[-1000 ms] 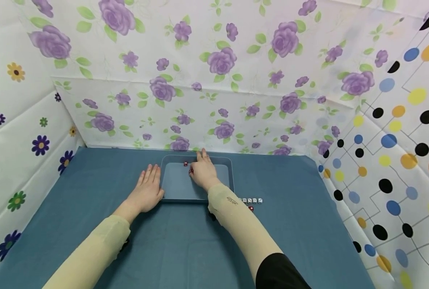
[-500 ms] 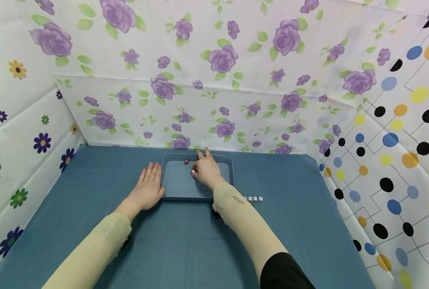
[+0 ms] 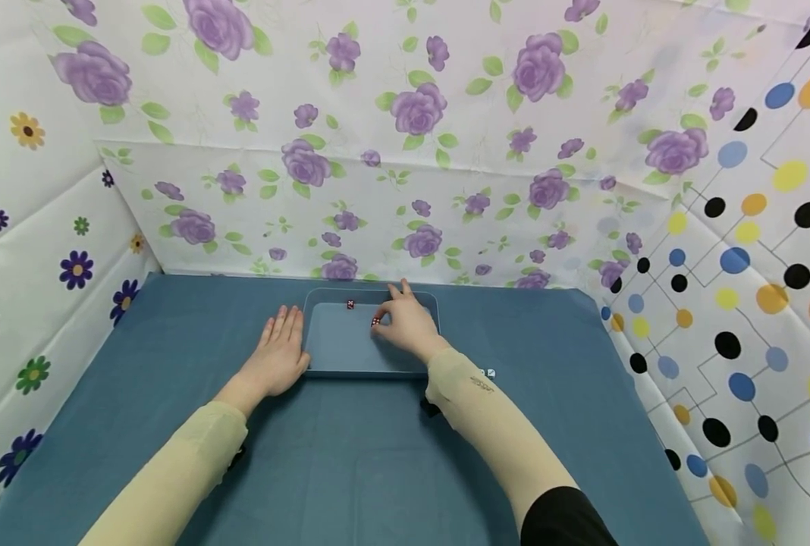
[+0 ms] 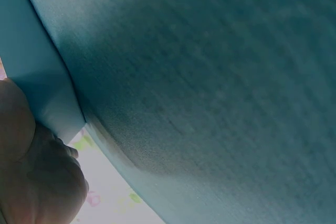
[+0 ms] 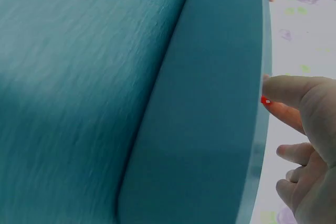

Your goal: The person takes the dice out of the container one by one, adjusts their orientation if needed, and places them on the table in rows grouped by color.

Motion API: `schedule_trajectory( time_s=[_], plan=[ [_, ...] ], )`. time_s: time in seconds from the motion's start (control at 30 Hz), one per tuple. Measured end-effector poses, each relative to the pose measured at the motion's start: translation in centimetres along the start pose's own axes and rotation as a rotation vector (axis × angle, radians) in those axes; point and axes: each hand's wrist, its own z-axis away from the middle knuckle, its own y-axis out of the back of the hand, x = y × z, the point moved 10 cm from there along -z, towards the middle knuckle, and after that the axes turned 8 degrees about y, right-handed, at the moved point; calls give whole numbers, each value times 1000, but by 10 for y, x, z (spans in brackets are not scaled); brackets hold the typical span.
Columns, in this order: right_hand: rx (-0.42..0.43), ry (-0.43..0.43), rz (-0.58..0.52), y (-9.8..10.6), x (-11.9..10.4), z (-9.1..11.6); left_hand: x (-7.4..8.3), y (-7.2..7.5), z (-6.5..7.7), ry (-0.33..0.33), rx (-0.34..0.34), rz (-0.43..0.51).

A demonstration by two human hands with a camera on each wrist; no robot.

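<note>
My right hand (image 3: 408, 322) pinches a red die (image 3: 375, 322) between thumb and index finger over the tray, its other fingers spread. In the right wrist view the red die (image 5: 265, 100) shows between the thumb and index fingertip. A second red die (image 3: 350, 304) lies near the back of the blue-grey tray (image 3: 343, 374). Alongside the tray's left wall my left hand (image 3: 278, 356) rests with straight fingers, the thumb side against the tray. In the left wrist view, the left hand (image 4: 42, 171) is beside the tray wall (image 4: 47, 72).
White dice (image 3: 491, 373) stand on the blue cloth right of the tray, mostly hidden behind my right forearm. A flowered sheet (image 3: 378, 189) rises just behind the tray. Patterned sheets close off the left and right sides.
My right hand has moved to the right across the tray with the red die pinched in it. The forearm now covers more of the white dice. My left hand has stayed in place.
</note>
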Motion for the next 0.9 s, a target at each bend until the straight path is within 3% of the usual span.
schedule_trajectory(
  time_s=[0.37,0.9],
  plan=[
    [28,42,17,23,20,38,2,1,1,1,-3,6],
    [43,66,-48,44,58,97,1,0,1,8,-1,-1]
  ],
)
